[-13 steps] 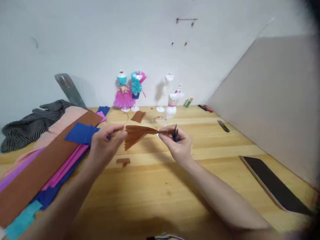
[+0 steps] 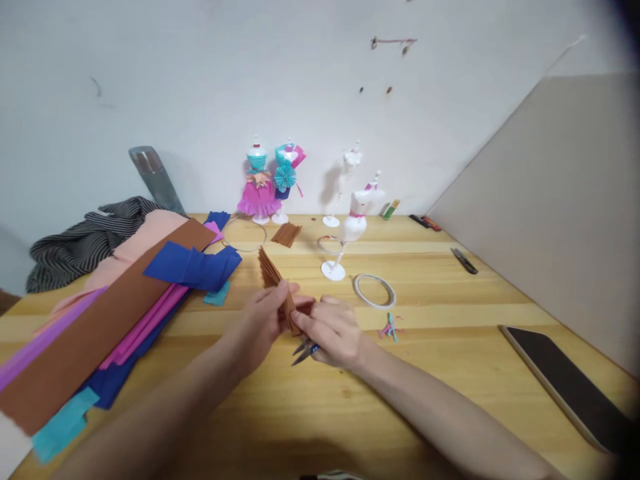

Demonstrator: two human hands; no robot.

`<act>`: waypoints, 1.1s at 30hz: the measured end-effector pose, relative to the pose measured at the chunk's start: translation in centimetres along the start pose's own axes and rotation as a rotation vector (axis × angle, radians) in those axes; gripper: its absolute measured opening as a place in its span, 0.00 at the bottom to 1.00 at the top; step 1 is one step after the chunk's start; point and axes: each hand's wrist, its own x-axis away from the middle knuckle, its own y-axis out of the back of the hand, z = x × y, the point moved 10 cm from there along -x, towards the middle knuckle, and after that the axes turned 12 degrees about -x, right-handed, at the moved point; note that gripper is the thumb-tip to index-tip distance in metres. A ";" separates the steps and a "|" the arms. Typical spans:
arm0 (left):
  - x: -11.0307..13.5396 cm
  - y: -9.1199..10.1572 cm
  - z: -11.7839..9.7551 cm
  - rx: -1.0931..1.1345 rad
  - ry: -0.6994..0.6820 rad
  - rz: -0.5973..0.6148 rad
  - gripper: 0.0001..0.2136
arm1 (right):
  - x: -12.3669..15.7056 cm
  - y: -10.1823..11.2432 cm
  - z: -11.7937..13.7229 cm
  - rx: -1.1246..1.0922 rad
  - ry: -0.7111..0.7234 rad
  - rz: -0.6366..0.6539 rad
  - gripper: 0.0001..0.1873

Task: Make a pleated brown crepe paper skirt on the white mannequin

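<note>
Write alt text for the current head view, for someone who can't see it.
A person's left hand and right hand hold a brown, pleated, paper-like strip above a pale wooden table, the right also gripping small blue-handled metal snips. Flat brown, blue and pink sheets lie to the left; four small white mannequins, two dressed in bright colours, stand behind.

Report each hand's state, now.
Left hand: closed, holding brown pleats.
Right hand: closed, holding snips, thumb against the pleats.
</note>
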 end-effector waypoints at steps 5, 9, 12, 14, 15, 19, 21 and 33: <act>0.2 2.0 -2.1 0.016 -0.021 -0.158 0.08 | 0.3 -1.5 1.3 -0.012 0.021 0.037 0.08; 0.3 2.2 -3.1 -0.049 -0.100 -0.151 0.15 | 0.4 -2.3 1.7 -0.010 0.031 0.076 0.10; 0.5 2.6 -3.5 -0.125 -0.123 -0.191 0.24 | 0.7 -2.9 2.2 0.001 0.061 0.112 0.12; 0.7 2.6 -3.9 -0.155 -0.147 -0.205 0.26 | 0.9 -3.4 2.5 -0.003 0.073 0.131 0.12; 0.7 2.6 -4.1 -0.160 -0.164 -0.204 0.26 | 1.1 -3.6 2.6 -0.009 0.075 0.138 0.12; 1.1 2.1 -4.4 -0.129 -0.215 -0.193 0.23 | 1.5 -4.0 2.7 -0.058 0.067 0.128 0.11; 1.1 1.6 -4.2 -0.094 -0.210 -0.153 0.20 | 1.7 -3.8 2.5 -0.085 0.051 0.107 0.10; 0.8 1.1 -1.8 0.121 -0.049 -0.043 0.21 | 1.7 -1.9 1.1 -0.105 0.001 0.007 0.09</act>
